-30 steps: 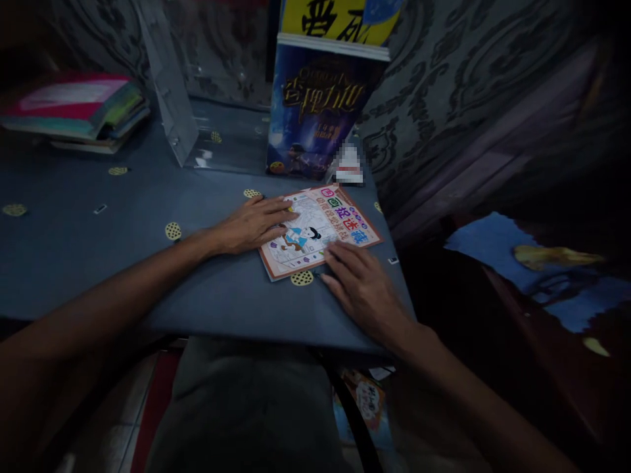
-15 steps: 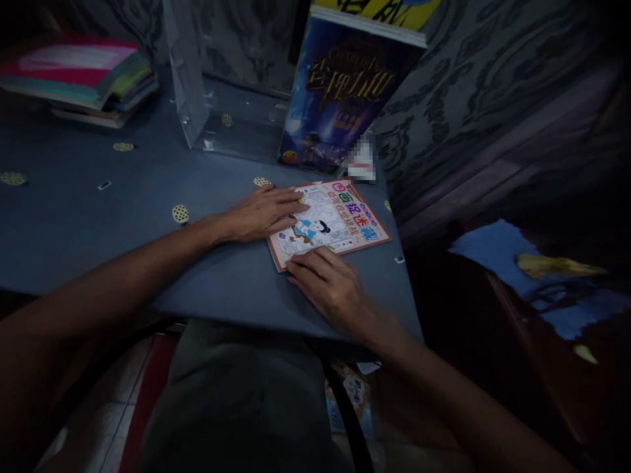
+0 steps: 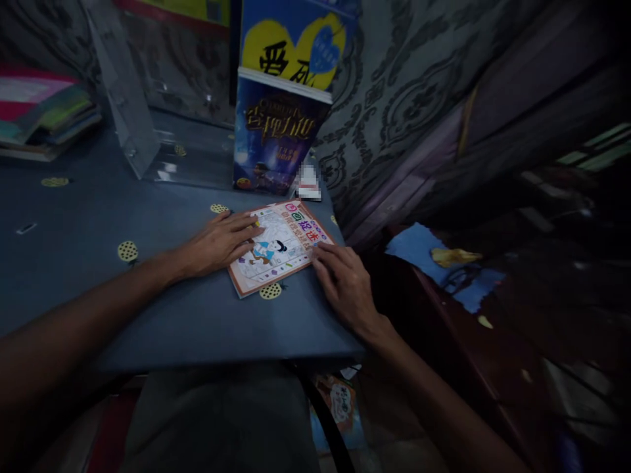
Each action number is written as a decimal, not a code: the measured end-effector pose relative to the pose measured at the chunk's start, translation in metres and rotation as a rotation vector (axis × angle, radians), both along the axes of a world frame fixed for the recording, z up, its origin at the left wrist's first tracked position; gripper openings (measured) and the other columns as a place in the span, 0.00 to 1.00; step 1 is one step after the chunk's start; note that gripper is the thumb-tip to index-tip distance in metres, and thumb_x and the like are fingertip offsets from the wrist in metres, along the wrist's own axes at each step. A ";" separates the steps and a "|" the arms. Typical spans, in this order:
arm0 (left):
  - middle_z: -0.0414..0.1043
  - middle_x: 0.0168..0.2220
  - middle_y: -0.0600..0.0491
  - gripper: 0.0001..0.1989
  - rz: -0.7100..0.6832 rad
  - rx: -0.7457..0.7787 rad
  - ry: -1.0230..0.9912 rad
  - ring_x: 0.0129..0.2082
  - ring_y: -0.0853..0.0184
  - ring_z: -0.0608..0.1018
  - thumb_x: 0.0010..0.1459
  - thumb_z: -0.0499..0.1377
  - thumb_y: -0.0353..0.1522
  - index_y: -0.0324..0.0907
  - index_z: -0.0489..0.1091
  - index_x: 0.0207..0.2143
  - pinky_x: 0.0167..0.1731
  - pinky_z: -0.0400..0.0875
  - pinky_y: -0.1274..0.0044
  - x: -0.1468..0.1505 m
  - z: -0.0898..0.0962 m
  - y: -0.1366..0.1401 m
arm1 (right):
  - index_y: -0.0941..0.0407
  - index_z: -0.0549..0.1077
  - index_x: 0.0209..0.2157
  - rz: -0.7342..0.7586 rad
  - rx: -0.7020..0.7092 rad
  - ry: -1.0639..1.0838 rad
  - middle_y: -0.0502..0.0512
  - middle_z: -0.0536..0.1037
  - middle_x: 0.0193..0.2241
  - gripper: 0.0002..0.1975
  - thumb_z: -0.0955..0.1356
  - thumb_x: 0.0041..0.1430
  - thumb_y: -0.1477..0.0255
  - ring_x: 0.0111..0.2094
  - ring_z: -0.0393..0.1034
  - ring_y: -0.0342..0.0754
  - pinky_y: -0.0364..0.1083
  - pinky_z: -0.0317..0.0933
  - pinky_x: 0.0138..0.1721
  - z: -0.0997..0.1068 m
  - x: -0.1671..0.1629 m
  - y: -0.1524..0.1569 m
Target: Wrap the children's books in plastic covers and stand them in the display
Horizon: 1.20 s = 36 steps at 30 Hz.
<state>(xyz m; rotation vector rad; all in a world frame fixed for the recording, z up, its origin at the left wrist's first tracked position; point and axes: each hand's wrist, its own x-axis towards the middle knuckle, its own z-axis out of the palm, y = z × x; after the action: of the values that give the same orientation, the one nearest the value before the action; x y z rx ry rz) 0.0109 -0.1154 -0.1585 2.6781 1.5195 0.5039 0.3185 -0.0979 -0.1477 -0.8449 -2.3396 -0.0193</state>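
A thin picture book [image 3: 269, 256] lies on the tablecloth, its orange-edged cover showing a drawing of a figure in blue and several coloured Chinese characters. My left hand [image 3: 221, 243] rests flat over the book's left side, fingers stretched out onto the cover. At the lower right corner of the book, my right hand [image 3: 342, 282] has its fingers bent together around the edge. The tip of its thumb is hard to make out. Just behind the book stands a dark blue book [image 3: 276, 141] with gold lettering, upright.
A clear plastic stand [image 3: 131, 131] is at the back, beside a blue-and-yellow book [image 3: 290, 46]. Stacked books [image 3: 44, 112] lie at the far left. The table's right edge borders a dark red surface with a torn blue sheet [image 3: 411, 249]. Another book [image 3: 340, 407] is on the floor.
My right hand has slid along the book's near edge, from its lower left part to the lower right corner. My left hand stays on the cover. The camera view has turned right.
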 end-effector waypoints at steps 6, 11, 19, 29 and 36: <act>0.64 0.67 0.44 0.26 -0.003 -0.008 0.012 0.68 0.57 0.65 0.74 0.40 0.42 0.43 0.66 0.64 0.66 0.57 0.57 -0.001 0.000 0.000 | 0.57 0.75 0.55 -0.158 -0.105 -0.034 0.64 0.82 0.47 0.17 0.62 0.70 0.70 0.47 0.75 0.59 0.59 0.72 0.47 -0.009 0.032 0.017; 0.63 0.67 0.45 0.27 0.002 -0.010 0.009 0.69 0.57 0.64 0.74 0.40 0.43 0.43 0.66 0.64 0.67 0.56 0.57 0.000 0.002 -0.001 | 0.55 0.75 0.54 -0.162 -0.114 -0.027 0.62 0.82 0.46 0.17 0.62 0.69 0.70 0.47 0.76 0.58 0.59 0.72 0.47 -0.010 0.031 0.014; 0.63 0.68 0.43 0.26 0.004 -0.032 -0.005 0.69 0.55 0.64 0.73 0.42 0.42 0.42 0.66 0.64 0.66 0.57 0.56 0.000 0.001 0.002 | 0.55 0.77 0.51 -0.039 -0.053 -0.047 0.61 0.83 0.44 0.14 0.64 0.69 0.73 0.46 0.78 0.56 0.57 0.72 0.47 -0.006 0.024 0.002; 0.63 0.68 0.44 0.25 0.015 -0.050 -0.015 0.69 0.56 0.64 0.73 0.43 0.41 0.43 0.66 0.64 0.66 0.56 0.57 0.002 0.005 -0.001 | 0.55 0.75 0.54 0.171 -0.046 -0.084 0.60 0.84 0.43 0.16 0.64 0.68 0.77 0.48 0.77 0.56 0.57 0.73 0.47 0.002 -0.001 -0.020; 0.63 0.68 0.44 0.25 -0.002 -0.052 -0.012 0.69 0.56 0.64 0.73 0.44 0.41 0.43 0.66 0.64 0.66 0.56 0.58 0.001 0.005 -0.001 | 0.54 0.74 0.56 0.291 -0.062 -0.084 0.60 0.84 0.45 0.19 0.64 0.68 0.80 0.49 0.77 0.55 0.57 0.73 0.48 0.005 -0.018 -0.032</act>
<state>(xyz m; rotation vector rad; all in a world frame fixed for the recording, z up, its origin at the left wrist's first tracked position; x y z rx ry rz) 0.0115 -0.1164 -0.1532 2.6328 1.5046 0.4733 0.3001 -0.1301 -0.1424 -0.5340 -2.5329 0.1438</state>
